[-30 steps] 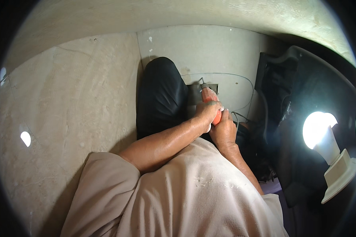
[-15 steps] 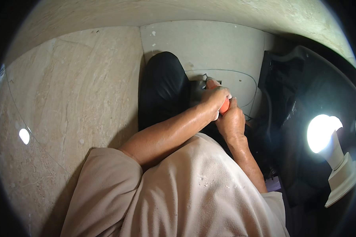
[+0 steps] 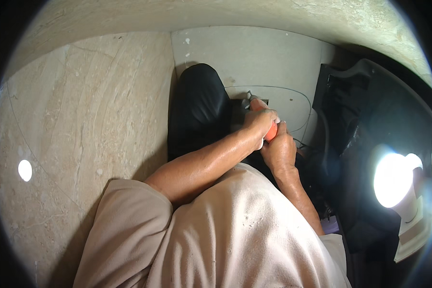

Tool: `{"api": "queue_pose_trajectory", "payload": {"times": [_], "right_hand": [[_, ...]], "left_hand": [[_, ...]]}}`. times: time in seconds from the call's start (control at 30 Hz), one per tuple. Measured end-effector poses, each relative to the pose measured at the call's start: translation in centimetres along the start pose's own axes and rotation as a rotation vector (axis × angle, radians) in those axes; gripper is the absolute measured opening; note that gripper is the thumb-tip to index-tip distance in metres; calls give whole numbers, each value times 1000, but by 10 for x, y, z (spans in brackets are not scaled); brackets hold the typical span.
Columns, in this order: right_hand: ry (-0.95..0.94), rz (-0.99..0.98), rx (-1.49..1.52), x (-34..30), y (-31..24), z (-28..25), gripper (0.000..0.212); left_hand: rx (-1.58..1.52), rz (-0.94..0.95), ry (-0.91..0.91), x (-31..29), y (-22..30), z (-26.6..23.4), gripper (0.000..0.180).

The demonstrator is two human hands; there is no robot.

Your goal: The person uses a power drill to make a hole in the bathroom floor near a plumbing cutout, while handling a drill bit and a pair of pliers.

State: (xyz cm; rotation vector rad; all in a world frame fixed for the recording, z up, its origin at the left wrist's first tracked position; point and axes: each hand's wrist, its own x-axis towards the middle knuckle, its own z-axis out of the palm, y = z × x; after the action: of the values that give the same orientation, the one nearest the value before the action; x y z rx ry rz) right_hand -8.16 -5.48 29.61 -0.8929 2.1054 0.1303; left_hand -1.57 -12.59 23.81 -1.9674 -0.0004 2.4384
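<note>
An orange tool [image 3: 271, 131] with a slim grey metal tip [image 3: 251, 94] is held in both hands, its tip pointing away from me toward the floor. My left hand [image 3: 262, 122] wraps round its front part, with white dust on the fingers. Behind it my right hand [image 3: 279, 148] grips the rear end, fingers closed. Much of the tool lies hidden under the hands, so its exact kind is unclear. A small dark opening or block [image 3: 265, 102] shows beside the tip, partly covered.
My dark-trousered knee [image 3: 200, 103] is left of the hands. Beige stone-patterned panels [image 3: 81, 105] rise at left. A thin grey line [image 3: 300, 90] curves over the pale floor [image 3: 245, 53]; wire or mark, I cannot tell. A lit bulb [image 3: 393, 180] stands by a black, glossy object [image 3: 369, 105] at right.
The lit bulb and its holder sit slightly lower in the picture. Both hands keep their grip on the orange tool, almost unmoved.
</note>
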Motion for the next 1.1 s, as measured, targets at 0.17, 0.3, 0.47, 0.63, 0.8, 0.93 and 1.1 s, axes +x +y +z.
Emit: {"api": "queue_pose_trajectory", "payload": {"times": [0.17,0.3,0.47,0.63,0.8,0.93,1.1], "right_hand": [[9,37,3,-2,1,3,48],[-6,40,16,-3,-1,4,48],[34,47,12,-6,-1,14,50],[-5,101,134,-9,12,28,57],[25,-20,270,-4,26,35,62],[60,-39,274,8,22,29,61],[37,64,239,23,10,9,56]], "left_hand": [[14,56,62,-2,-4,3,13],[10,54,32,-2,-1,1,12],[28,195,-5,1,-8,-8,13],[111,195,23,23,-34,-13,9],[601,358,132,56,-42,1,33],[682,365,85,57,-19,10,46],[274,235,65,41,8,10,37]]}}
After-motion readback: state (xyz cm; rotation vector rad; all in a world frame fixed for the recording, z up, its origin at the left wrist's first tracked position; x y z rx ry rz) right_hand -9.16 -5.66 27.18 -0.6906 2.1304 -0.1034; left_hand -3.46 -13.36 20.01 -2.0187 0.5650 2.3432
